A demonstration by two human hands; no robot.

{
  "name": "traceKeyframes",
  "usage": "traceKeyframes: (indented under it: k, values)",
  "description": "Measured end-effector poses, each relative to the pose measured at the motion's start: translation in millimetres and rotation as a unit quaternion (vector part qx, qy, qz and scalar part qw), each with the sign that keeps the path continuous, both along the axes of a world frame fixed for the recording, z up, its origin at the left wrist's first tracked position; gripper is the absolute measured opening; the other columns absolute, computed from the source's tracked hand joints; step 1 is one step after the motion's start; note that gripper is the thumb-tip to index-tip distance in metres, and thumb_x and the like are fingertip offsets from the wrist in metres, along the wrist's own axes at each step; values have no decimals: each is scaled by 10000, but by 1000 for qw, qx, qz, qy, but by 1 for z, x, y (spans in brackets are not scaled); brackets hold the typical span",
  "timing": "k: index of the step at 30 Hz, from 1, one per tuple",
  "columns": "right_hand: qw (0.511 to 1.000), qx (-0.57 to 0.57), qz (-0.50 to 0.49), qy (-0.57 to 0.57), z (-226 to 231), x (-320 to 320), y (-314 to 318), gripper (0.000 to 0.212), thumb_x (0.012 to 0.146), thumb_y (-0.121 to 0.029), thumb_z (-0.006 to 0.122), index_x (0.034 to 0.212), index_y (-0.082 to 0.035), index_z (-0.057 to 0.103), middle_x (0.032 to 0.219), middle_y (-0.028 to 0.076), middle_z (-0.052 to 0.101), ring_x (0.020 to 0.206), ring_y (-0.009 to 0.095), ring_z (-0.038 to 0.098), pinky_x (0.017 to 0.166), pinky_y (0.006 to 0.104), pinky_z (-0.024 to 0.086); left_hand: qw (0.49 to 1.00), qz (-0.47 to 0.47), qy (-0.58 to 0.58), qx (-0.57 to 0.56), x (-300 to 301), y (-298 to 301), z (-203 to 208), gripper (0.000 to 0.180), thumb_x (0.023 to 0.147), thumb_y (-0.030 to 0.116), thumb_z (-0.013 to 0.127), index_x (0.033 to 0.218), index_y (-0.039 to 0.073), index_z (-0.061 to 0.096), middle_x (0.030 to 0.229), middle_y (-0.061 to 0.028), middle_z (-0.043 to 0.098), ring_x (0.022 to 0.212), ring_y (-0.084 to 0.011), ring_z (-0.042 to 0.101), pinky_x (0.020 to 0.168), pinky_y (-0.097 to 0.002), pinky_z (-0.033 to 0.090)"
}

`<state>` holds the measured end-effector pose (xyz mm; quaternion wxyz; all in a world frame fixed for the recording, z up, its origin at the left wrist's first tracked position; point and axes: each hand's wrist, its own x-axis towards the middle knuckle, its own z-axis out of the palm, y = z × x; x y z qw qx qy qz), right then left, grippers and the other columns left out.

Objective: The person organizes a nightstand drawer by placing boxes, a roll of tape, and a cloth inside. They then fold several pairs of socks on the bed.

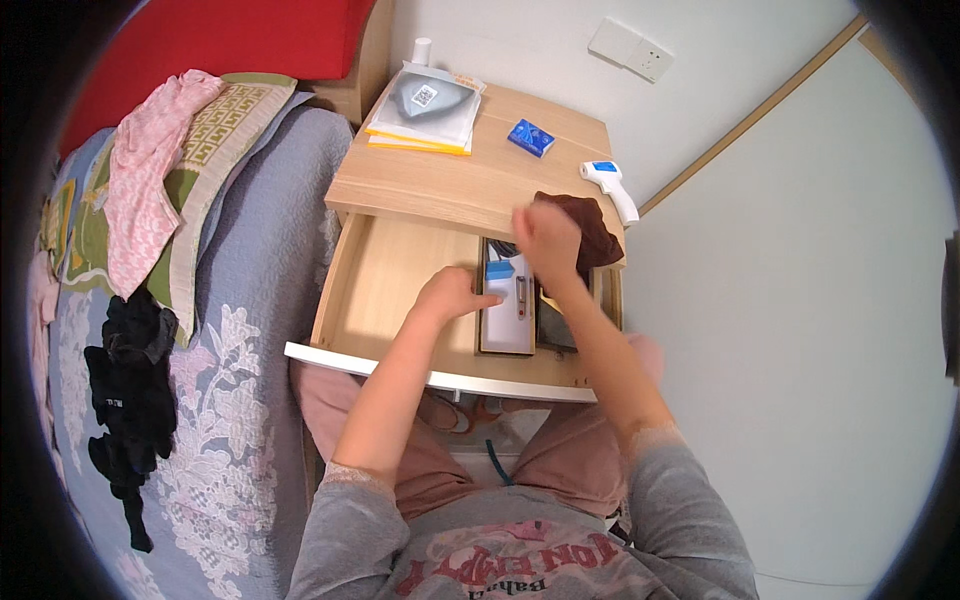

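In the pulled-out drawer (380,290) lies a long dark-edged box (507,335) with a white inside. A blue piece (499,269) and a small metal item, perhaps a nail clipper (521,297), rest in it. My left hand (450,296) is at the box's left rim, thumb stretched over it and apart from the fingers. Above the box's far right side is my right hand (549,243), slightly blurred, its fingers curled closed; whatever they hold is hidden. Just beyond it a dark brown cloth (595,228) drapes over the nightstand's front edge. A dark item (560,325) is partly hidden under my right forearm.
On the nightstand top (480,180) are clear packets (425,105), a white bottle (422,50), a blue pack (530,138) and a white handheld thermometer (610,188). The bed (270,200) with clothes stands left; a white panel (780,300) stands right.
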<state>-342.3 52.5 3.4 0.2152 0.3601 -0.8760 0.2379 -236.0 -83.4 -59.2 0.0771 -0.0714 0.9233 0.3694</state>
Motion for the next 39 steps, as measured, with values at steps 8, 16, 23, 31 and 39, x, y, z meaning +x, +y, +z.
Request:
traceKeyframes:
  k: [8,16,23,31,39]
  values:
    - [995,11,-78,-67,-9,-175,-47,489,781,-227,592,1236,-57,540,1231,261,488,1131,400,485,992,426,386,988,-72,18,134,-8,6,-2,331,727,304,715,677,-7,614,587,-135,592,521,-223,587,534,-349,480]
    - [979,183,-30,-81,16,-145,-39,350,692,-277,668,1001,-116,647,875,141,668,891,361,585,832,406,461,998,-27,53,16,-7,-3,8,421,859,437,580,837,30,686,760,-181,646,704,-321,611,690,-404,484]
    - [960,131,99,-229,61,-61,23,300,634,-190,719,895,-87,613,917,135,650,857,336,585,792,378,474,988,90,120,-25,-1,-4,13,337,891,357,518,889,64,684,880,-187,656,849,-363,619,746,-450,494]
    - [909,237,262,-222,34,55,84,293,571,-110,752,813,-84,589,870,71,608,923,287,490,813,348,441,979,127,152,-42,-7,-6,2,404,897,389,532,824,16,669,772,-211,634,755,-387,605,679,-450,482]
    - [890,197,363,-193,-17,49,92,180,707,-167,710,850,-64,671,863,72,659,909,271,502,809,345,435,983,109,145,-36,-1,-8,-2,389,896,374,542,816,12,660,740,-211,623,711,-383,598,650,-438,476]
